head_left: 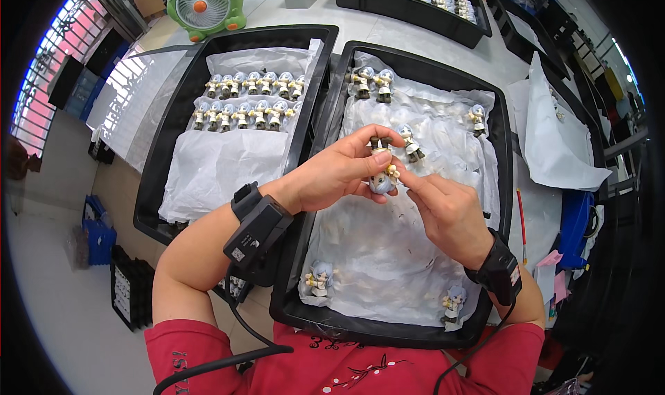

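Head view: left hand (339, 173) pinches figurine (382, 183) upside down, feet toward far edge of black tray (506, 166), head near-edge side; right hand (449, 211) meets its right side, can't tell if gripping

Dark letters run on red left sleeve (197, 350); dark characters on shirt front (298, 367), partly cut by tray rim (388, 335); left wrist unit (258, 230) bears white print and square code, right wrist unit (497, 267) a pale label. Both too small to read.
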Demonstrator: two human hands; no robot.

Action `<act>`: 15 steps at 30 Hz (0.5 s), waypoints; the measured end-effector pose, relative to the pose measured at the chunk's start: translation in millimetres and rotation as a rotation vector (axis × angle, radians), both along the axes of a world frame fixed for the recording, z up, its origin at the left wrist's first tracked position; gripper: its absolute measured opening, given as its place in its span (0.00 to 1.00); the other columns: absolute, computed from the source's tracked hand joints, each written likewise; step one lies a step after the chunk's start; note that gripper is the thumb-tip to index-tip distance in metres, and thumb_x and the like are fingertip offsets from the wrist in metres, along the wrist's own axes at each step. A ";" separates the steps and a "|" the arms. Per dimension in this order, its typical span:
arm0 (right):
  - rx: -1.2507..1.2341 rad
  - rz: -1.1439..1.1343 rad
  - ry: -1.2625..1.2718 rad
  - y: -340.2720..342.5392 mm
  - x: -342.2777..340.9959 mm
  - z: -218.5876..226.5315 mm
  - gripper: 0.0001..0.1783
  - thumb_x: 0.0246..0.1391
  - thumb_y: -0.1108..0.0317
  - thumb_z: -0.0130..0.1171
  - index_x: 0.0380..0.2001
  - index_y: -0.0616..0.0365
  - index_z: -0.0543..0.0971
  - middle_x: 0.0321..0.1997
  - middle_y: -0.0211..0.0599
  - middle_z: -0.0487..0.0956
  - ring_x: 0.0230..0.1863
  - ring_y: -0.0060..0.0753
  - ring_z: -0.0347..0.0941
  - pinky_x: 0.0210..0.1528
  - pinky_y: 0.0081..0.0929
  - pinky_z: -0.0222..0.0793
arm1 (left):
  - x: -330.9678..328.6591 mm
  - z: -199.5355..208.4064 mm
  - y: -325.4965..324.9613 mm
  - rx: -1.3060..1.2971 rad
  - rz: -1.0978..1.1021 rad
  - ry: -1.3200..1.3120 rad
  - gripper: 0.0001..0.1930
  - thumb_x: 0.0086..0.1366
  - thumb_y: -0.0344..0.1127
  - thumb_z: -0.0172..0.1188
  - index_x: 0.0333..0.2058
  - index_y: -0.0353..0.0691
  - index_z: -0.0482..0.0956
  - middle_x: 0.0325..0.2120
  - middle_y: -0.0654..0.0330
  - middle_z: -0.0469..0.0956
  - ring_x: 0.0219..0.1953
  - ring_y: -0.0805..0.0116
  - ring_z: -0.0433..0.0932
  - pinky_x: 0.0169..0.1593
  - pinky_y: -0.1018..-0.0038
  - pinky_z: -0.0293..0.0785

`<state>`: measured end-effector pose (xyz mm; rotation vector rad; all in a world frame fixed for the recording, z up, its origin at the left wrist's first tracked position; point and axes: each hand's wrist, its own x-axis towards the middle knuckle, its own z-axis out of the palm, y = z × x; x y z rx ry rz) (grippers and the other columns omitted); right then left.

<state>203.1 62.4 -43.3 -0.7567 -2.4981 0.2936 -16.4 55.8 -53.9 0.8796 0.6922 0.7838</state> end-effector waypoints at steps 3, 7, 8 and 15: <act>0.006 0.003 0.000 0.5 0.9 -1.6 0.24 0.44 0.79 0.56 0.49 0.56 0.74 0.20 0.33 0.70 0.21 0.35 0.72 0.23 0.31 0.68 | 0.5 -0.9 0.3 0.000 -0.003 -0.013 0.20 0.69 0.42 0.50 0.56 0.45 0.62 0.44 0.62 0.71 0.44 0.74 0.74 0.42 0.73 0.79; 0.008 0.007 0.013 0.7 0.7 -3.1 0.22 0.45 0.79 0.56 0.47 0.57 0.75 0.21 0.33 0.71 0.21 0.35 0.72 0.23 0.31 0.68 | 0.4 -1.8 0.4 0.003 -0.004 -0.024 0.21 0.69 0.42 0.51 0.56 0.44 0.61 0.44 0.62 0.72 0.44 0.73 0.74 0.41 0.74 0.79; 0.007 0.007 0.013 0.7 0.6 -3.1 0.22 0.45 0.79 0.56 0.47 0.57 0.75 0.21 0.33 0.71 0.21 0.35 0.72 0.23 0.31 0.68 | 0.5 -2.1 0.5 0.002 -0.004 -0.024 0.21 0.69 0.42 0.51 0.56 0.44 0.61 0.44 0.62 0.72 0.44 0.73 0.74 0.41 0.74 0.79; 0.009 -0.001 0.005 -0.4 0.6 -2.0 0.20 0.44 0.79 0.57 0.45 0.57 0.75 0.21 0.34 0.72 0.21 0.35 0.73 0.23 0.31 0.68 | 1.2 -3.2 0.8 0.015 -0.004 -0.007 0.21 0.68 0.43 0.52 0.56 0.44 0.61 0.44 0.62 0.72 0.44 0.73 0.74 0.41 0.73 0.79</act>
